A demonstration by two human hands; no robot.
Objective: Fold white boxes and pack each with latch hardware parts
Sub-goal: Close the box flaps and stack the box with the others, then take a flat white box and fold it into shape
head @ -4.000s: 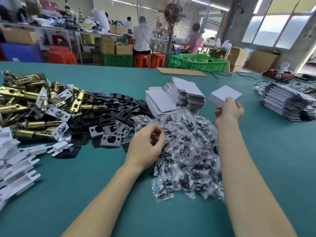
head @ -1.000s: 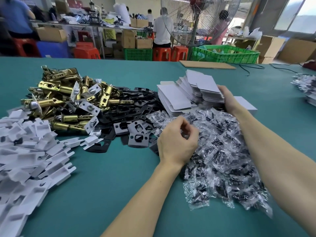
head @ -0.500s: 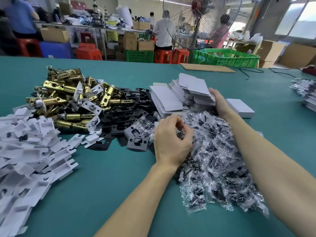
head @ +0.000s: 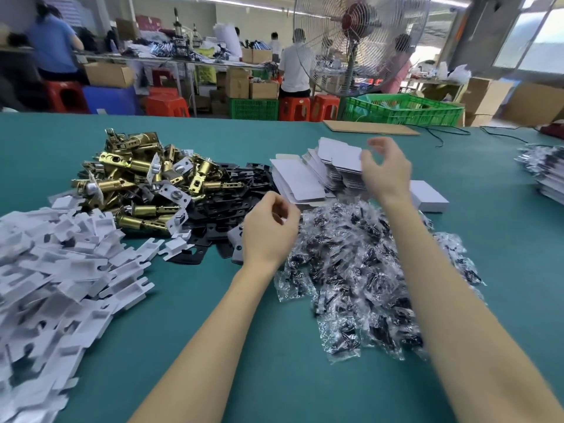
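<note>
1. White boxes [head: 341, 160] lie flat in a leaning stack on the green table [head: 488, 239]. I use this stack as my marker for every place.
2. The right hand [head: 386, 174] is at the right end of the stack. Its thumb and fingers pinch the edge of the top flat box, and the other fingers are spread loose above it.
3. The left hand [head: 270, 236] is in front of the stack, a bit to the left. Its fingers are curled in. It may hold a small thing, but I cannot tell.
4. One made-up box [head: 428, 198] sits just right of the stack, behind the right wrist.
5. Little clear bags [head: 366, 270] with dark bits lie in a heap in front of the stack. Black plates [head: 225, 203] lie to its left, and gold latches [head: 137, 181] are further left. White card pieces [head: 61, 270] are far to the left and nearer the person.
6. The step now looks like taking one flat box. To do it well, lift only the top one. Slide it off slowly so the leaning stack does not slip. Then use both hands to pop it open.
</note>
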